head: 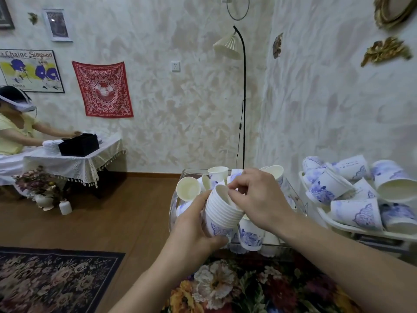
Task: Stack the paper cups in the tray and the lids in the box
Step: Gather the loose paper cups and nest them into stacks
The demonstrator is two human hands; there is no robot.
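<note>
A nested stack of paper cups, white with blue flower print, sits just below the middle of the frame, tilted with its open mouth toward the upper left. The left hand wraps around the lower part of the stack from the left, fingers curled and closed on it, thumb across the front near the base. The right hand comes over from the right, its fingertips pressed together at the rim of the top cup; whether they pinch that rim or merely press on it cannot be told. The step in hand looks like seating one more cup into the stack. Behind and under the hands lies a clear container holding loose cups, some upright, some on their sides. To the right, a white tray holds more cups lying in a heap rather than nested. No lids are visible near the hands, and none can be made out clearly elsewhere. The next move probably calls for pushing the top cup straight down along the stack's axis until its rim meets the one below, then freeing the right hand to reach for another loose cup, while the left keeps the tilted stack from slipping apart.
</note>
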